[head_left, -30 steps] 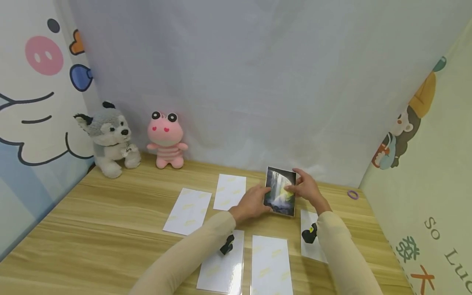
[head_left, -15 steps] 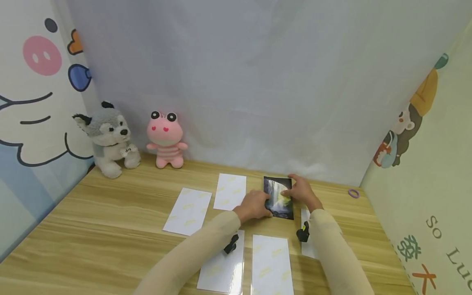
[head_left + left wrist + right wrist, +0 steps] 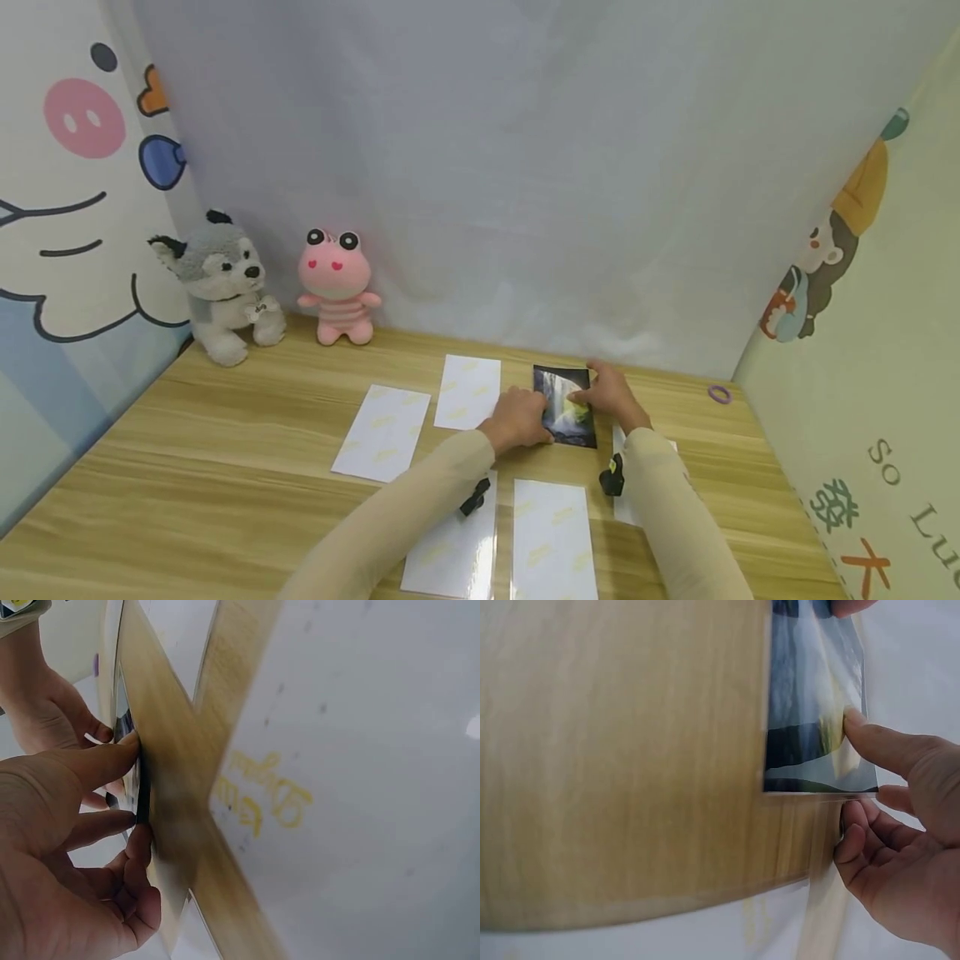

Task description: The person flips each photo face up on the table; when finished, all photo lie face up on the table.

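Note:
A glossy photo card (image 3: 562,410) printed with a waterfall scene lies close to the tabletop (image 3: 187,467) near the back wall. My left hand (image 3: 519,417) pinches its left edge; the left wrist view has that hand (image 3: 82,840) with thumb on one face and fingers behind the thin edge. The right edge is pinched by my right hand (image 3: 615,394). Up close in the right wrist view, the right thumb presses the printed face of the photo card (image 3: 810,697), while the other fingers of the right hand (image 3: 907,832) curl beneath.
White cards lie around: one left (image 3: 382,433), one behind (image 3: 468,392), two in front (image 3: 553,542) (image 3: 446,554), and one partly under the right sleeve (image 3: 626,504). A plush husky (image 3: 225,287), a pink plush toy (image 3: 341,283) and a purple ring (image 3: 719,394) sit farther out.
The photo card was tilted up between both hands and has come down nearer the tabletop. Both hands have lowered slightly with it, still pinching its edges.

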Motion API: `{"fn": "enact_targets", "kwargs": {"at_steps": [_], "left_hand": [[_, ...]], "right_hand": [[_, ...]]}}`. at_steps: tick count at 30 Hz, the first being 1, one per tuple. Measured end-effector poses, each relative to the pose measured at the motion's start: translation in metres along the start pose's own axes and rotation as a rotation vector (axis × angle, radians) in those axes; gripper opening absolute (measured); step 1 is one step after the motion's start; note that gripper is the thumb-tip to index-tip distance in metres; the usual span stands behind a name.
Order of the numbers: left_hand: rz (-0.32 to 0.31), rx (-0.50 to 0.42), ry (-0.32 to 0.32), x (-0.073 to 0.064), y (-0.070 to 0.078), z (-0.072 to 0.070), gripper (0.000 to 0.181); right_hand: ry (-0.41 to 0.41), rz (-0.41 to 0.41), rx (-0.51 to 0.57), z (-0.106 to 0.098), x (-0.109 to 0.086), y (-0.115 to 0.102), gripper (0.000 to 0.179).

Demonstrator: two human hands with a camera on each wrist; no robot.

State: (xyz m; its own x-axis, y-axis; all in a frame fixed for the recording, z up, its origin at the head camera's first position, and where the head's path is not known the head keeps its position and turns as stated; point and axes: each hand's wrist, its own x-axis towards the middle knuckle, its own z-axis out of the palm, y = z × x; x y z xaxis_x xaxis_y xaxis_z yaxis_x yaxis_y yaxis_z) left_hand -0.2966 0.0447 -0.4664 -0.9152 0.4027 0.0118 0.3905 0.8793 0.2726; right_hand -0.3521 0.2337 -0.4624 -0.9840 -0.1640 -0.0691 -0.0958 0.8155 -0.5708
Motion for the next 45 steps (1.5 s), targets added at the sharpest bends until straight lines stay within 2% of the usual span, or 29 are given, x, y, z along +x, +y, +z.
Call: {"fn": "enact_targets", "kwargs": {"at_steps": [4, 10, 13, 17, 20, 24, 29, 34, 40, 45], "left_hand": [[-0.023, 0.001, -0.02, 0.0, 0.001, -0.001, 0.032], [-0.046, -0.026, -0.037, -0.002, 0.001, -0.001, 0.035], [-0.019, -0.007, -0.024, -0.002, 0.0, -0.003, 0.033], [0.041, -0.009, 0.009, -0.004, -0.006, -0.012, 0.036], [0.085, -0.041, 0.031, -0.005, -0.019, -0.024, 0.042], [0.121, -0.106, 0.026, -0.01, -0.044, -0.038, 0.048], [0.128, -0.17, -0.007, -0.023, -0.081, -0.046, 0.062], [0.116, -0.16, -0.02, -0.038, -0.111, -0.048, 0.073], [0.132, -0.094, -0.046, -0.052, -0.128, -0.045, 0.075], [0.136, -0.073, -0.048, -0.057, -0.134, -0.04, 0.075]], "right_hand": [[0.013, 0.016, 0.011, 0.001, -0.002, -0.002, 0.079], [-0.008, 0.045, 0.016, 0.001, -0.005, -0.004, 0.082], [0.006, 0.038, 0.003, 0.002, -0.006, -0.006, 0.083], [0.086, -0.005, -0.037, 0.001, -0.006, -0.008, 0.08], [0.137, -0.017, -0.032, 0.0, -0.006, -0.009, 0.077], [0.137, -0.029, 0.032, -0.001, -0.004, -0.012, 0.078], [0.072, -0.073, 0.078, 0.002, 0.002, -0.022, 0.084], [-0.019, -0.108, 0.083, 0.009, 0.004, -0.039, 0.087], [-0.107, -0.16, 0.092, 0.023, 0.006, -0.056, 0.078], [-0.128, -0.221, 0.028, 0.039, 0.011, -0.072, 0.072]]}}
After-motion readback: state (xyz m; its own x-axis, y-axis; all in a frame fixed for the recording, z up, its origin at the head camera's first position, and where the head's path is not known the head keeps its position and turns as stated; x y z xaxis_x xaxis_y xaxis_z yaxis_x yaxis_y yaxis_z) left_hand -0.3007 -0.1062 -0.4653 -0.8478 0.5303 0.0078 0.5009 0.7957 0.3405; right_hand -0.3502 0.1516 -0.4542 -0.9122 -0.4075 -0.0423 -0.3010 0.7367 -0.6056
